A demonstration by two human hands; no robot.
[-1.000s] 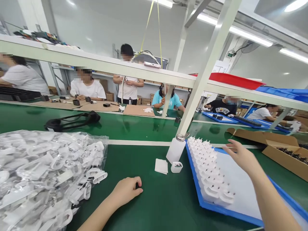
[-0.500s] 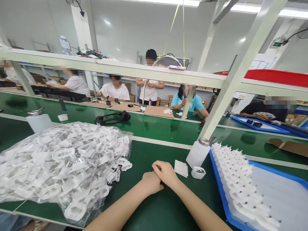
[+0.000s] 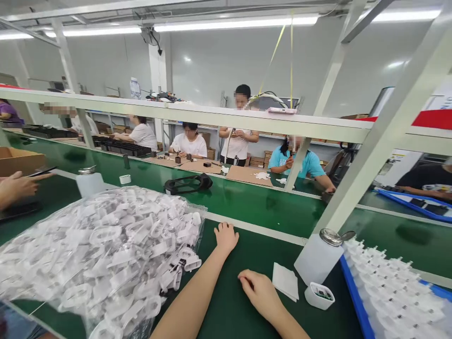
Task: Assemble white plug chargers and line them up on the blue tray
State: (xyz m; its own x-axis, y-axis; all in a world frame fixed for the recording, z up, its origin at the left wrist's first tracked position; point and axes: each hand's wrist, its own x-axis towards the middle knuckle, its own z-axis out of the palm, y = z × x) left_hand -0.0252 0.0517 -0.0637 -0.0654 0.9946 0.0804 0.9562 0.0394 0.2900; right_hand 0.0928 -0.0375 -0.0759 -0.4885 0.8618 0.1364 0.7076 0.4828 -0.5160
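Note:
My left hand (image 3: 226, 237) lies flat on the green table with its fingers stretched out, just right of a clear plastic bag (image 3: 99, 254) heaped with white plastic parts. Nearer to me, my right hand (image 3: 257, 291) rests on the mat with its fingers curled in a loose fist; whatever is inside it is hidden. A folded white cloth (image 3: 285, 281) lies just right of that hand. Beyond it stand a small white cup (image 3: 318, 296) and a white dispenser bottle (image 3: 318, 259) with a metal top.
A blue tray (image 3: 355, 301) with rows of white parts fills the right corner. A black strap-like object (image 3: 188, 183) lies on the conveyor belt (image 3: 254, 202). A slanted frame post (image 3: 384, 136) rises at right. Another person's hand (image 3: 17, 186) shows at far left; several workers sit opposite.
The view swung left. My hands met in the middle of the table, then parted: the left reached forward beside the bag and opened flat, the right stayed near me, curled.

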